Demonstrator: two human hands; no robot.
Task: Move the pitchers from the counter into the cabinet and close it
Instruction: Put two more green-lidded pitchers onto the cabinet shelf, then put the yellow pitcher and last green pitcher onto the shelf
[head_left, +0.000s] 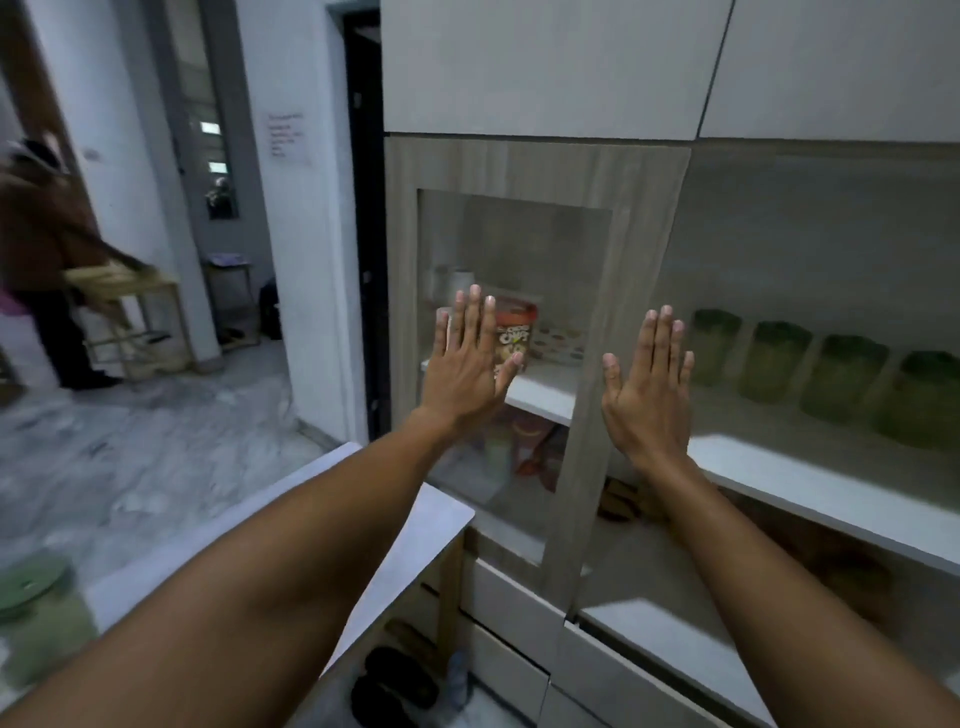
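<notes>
Wood-framed glass cabinet door (587, 364) fills mid-frame, ajar. Four green pitchers (841, 371) line the shelf at right; likely light, slick plastic, best gripped round the body. Left hand (470, 358) and right hand (649, 382) spread flat, empty.

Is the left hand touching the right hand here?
Apart. The head view shows the left hand and the right hand with the cabinet door's wooden frame visible between them.
</notes>
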